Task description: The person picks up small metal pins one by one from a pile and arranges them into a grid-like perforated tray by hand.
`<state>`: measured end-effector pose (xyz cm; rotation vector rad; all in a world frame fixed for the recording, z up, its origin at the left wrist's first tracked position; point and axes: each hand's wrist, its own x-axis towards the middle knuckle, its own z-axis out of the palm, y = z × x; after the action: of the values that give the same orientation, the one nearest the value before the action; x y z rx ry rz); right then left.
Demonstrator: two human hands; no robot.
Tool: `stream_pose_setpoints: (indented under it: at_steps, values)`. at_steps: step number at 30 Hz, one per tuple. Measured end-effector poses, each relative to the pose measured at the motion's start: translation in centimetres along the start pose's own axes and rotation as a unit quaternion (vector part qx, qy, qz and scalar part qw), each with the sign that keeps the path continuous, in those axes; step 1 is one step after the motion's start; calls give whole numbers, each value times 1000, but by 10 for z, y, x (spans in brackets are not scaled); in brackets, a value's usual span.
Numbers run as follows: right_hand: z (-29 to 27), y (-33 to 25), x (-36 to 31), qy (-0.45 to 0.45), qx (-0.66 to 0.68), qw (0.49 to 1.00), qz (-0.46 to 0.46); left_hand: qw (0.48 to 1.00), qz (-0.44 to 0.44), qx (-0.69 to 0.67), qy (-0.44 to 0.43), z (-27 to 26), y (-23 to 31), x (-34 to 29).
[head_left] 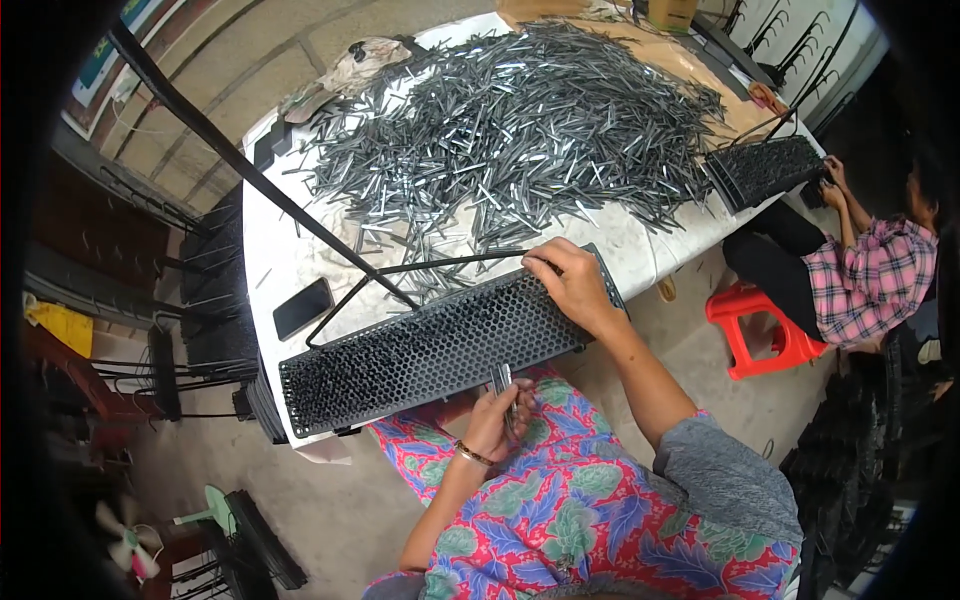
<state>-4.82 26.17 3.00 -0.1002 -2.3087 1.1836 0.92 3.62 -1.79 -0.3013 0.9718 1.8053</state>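
Observation:
A long black perforated panel (450, 335) lies tilted across the near edge of the table, with a thin rod frame and a long black pole (250, 180) rising from its far side. Dark strips fill many holes on its left part; the holes toward the right look bare. My left hand (493, 420), just below the panel's near edge, is closed round a small bundle of dark, shiny strips (503, 380). Over the panel's right end, my right hand (575, 285) has thumb and fingertips pressed together near the far edge. Whatever those fingertips pinch is too small to make out.
A large heap of loose strips (520, 130) covers the far table (660, 250). A phone (302, 308) lies left of the panel. At right, another person (870, 260) works on a similar panel (770, 170) beside a red stool (735, 325). A fan (130, 540) stands lower left.

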Motion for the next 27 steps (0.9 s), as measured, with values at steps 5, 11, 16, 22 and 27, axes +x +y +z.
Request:
stream_pose_setpoints:
  at_steps: [5, 11, 16, 22, 27]
  values:
    - [-3, -5, 0, -67, 52, 996, 6, 1000, 26, 9, -15, -3, 2, 2]
    - [1, -17, -32, -422, 245, 865, 121, 995, 42, -68, 58, 9, 15, -3]
    - [8, 3, -38, -318, 157, 933, 69, 998, 36, -47, -16, -6, 6, -3]
    - [12, 42, -11, -121, -42, 991, -27, 998, 46, -42, -7, 0, 2, -1]
    - [18, 48, -8, -167, -55, 981, -81, 999, 45, -29, -6, 0, 0, -2]
